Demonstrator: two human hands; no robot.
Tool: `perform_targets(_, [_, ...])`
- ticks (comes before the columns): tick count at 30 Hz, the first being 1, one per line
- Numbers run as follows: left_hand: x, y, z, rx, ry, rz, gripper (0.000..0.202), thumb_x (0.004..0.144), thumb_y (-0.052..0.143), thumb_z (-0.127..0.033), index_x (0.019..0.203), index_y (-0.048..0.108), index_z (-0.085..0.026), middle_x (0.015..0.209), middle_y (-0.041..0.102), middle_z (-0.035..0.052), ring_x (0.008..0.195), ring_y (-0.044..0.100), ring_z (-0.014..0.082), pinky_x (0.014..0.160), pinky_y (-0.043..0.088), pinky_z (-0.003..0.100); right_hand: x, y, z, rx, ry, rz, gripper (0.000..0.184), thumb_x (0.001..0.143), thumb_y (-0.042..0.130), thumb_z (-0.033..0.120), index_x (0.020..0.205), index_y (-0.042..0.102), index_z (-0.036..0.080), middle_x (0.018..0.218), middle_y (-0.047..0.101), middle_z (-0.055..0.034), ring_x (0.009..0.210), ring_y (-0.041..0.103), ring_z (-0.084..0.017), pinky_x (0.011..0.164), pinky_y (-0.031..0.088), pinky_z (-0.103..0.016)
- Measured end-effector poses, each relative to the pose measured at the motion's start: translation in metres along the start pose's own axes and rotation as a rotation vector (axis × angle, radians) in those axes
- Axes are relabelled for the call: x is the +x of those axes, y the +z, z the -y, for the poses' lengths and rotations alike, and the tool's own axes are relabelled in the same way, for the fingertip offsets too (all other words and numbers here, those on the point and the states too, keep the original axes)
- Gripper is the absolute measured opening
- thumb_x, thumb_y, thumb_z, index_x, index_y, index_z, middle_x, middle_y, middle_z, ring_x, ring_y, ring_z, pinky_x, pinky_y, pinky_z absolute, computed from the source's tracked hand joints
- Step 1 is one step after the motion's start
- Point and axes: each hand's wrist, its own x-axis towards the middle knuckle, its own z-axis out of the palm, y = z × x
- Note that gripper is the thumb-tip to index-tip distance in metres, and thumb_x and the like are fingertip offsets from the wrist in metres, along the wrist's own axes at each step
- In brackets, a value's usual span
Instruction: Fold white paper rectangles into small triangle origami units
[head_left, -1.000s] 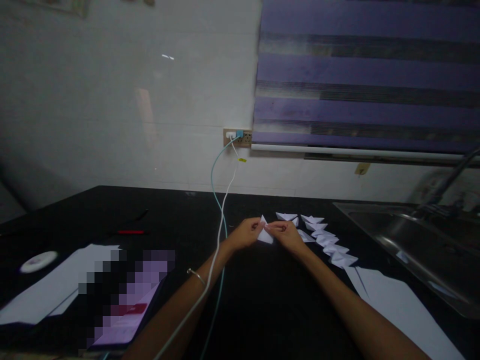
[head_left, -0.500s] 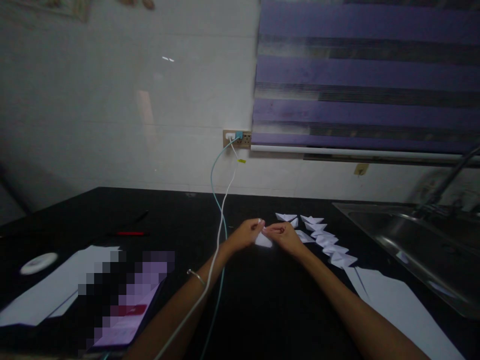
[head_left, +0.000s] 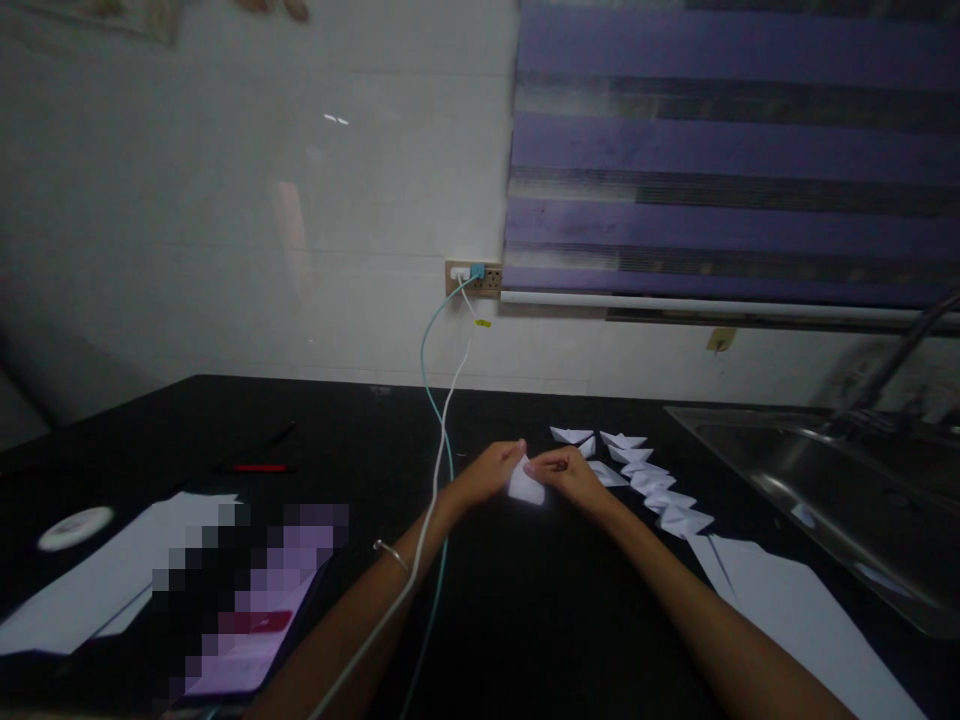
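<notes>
Where fingers (head_left: 541, 465) pinch, smooth white paper (head_left: 526, 489) looks squarish.

Okay so the folded paper (head_left: 527, 488) is between the left hand (head_left: 491, 470) and the right hand (head_left: 574, 475), over the table (head_left: 585, 620). Just right of the right hand, a bunch of paper boats (head_left: 649, 482), with a sheet pile (head_left: 802, 610) in front of them and the sink (head_left: 754, 474) further right. Way left, more loose sheets (head_left: 112, 570), then a screen (head_left: 255, 650) between those and the left forearm. Wall socket's (head_left: 493, 280) behind everything.
</notes>
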Motion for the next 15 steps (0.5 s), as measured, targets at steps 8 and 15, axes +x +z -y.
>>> perform_targets(8, [0.001,0.000,-0.003,-0.099,-0.085,-0.103,0.055,0.090,0.023,-0.062,0.088,0.053,-0.016,0.077,0.053,0.0016,0.068,0.047,0.0128,0.062,0.038,0.025,0.005,-0.003,-0.003,-0.038,-0.124,-0.121,0.029,0.078,0.063,0.045,0.072,0.072,0.018,0.074,0.061,-0.0019,0.069,0.052,-0.015,0.063,0.040,-0.028])
perform_targets(15, [-0.001,0.000,-0.011,-0.070,0.058,-0.010,0.050,0.094,0.024,-0.053,0.112,0.055,-0.019,0.095,0.056,0.0045,0.081,0.050,0.0149,0.071,0.040,0.026,0.006,-0.002,-0.008,0.024,-0.063,-0.081,0.034,0.077,0.062,0.050,0.069,0.069,0.018,0.070,0.062,-0.0027,0.067,0.054,-0.017,0.065,0.042,-0.030])
